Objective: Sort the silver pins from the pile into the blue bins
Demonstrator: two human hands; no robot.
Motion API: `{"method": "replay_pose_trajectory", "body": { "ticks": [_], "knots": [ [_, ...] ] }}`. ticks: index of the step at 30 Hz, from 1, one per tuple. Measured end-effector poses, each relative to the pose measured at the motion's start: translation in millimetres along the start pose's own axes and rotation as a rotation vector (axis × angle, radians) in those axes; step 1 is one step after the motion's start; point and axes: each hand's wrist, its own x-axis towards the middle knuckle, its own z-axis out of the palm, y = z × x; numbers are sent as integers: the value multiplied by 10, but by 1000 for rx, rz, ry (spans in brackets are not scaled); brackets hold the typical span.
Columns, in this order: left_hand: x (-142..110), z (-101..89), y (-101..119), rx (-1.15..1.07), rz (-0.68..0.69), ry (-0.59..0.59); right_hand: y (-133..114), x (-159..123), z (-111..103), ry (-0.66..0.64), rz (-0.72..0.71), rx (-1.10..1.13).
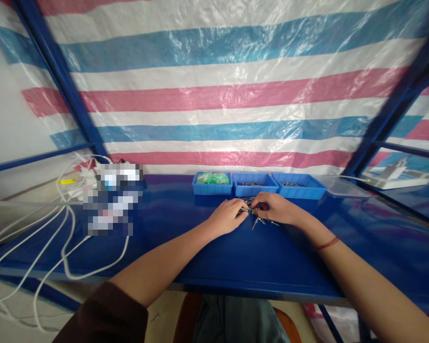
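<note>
My left hand (pixel 228 215) rests on the blue table (pixel 207 257), fingers curled in a pinch on small metal screws (pixel 256 220). My right hand (pixel 276 207) meets it from the right, fingers also pinched over the same small pile of screws. A few loose screws lie on the table just below the fingertips. Three blue bins stand right behind the hands: the left bin (pixel 212 183) holds green pieces, the middle bin (pixel 255 184) and the right bin (pixel 298 185) hold dark metal parts.
White cables (pixel 62 228) loop over the table's left end beside a blurred patch (pixel 113 200). A striped tarp (pixel 221 90) hangs behind the bins. Blue frame posts (pixel 62 81) rise at both sides. A white object (pixel 396 177) sits at far right.
</note>
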Motion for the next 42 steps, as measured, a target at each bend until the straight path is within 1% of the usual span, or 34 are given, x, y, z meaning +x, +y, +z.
{"method": "replay_pose_trajectory", "body": {
  "ticks": [6, 11, 14, 21, 25, 28, 31, 33, 36, 42],
  "knots": [
    [15, -18, 7, -40, 14, 28, -11, -2, 12, -3, -6, -9],
    [29, -32, 16, -31, 19, 112, -12, 2, 41, 82, -17, 37],
    [29, -51, 30, -33, 13, 140, -16, 11, 54, 98, -51, 62],
    [30, -58, 44, -52, 11, 155, -107, 45, 91, 87, -77, 72],
    [34, -51, 47, -57, 25, 158, -109, 56, 106, 96, -90, 42],
    [35, -35, 47, -64, 24, 208, -82, 50, 96, 139, -48, 72],
    [37, -21, 44, -67, 4, 248, -76, 42, 87, 229, 16, 183],
    [38, -18, 40, -62, -3, 242, -91, 43, 88, 269, 50, 281],
    [41, -20, 31, -55, -6, 223, -118, 53, 96, 279, 75, 383],
    [52, -26, 17, -71, -32, 205, -131, 69, 108, 309, 91, 436]
  ]
}}
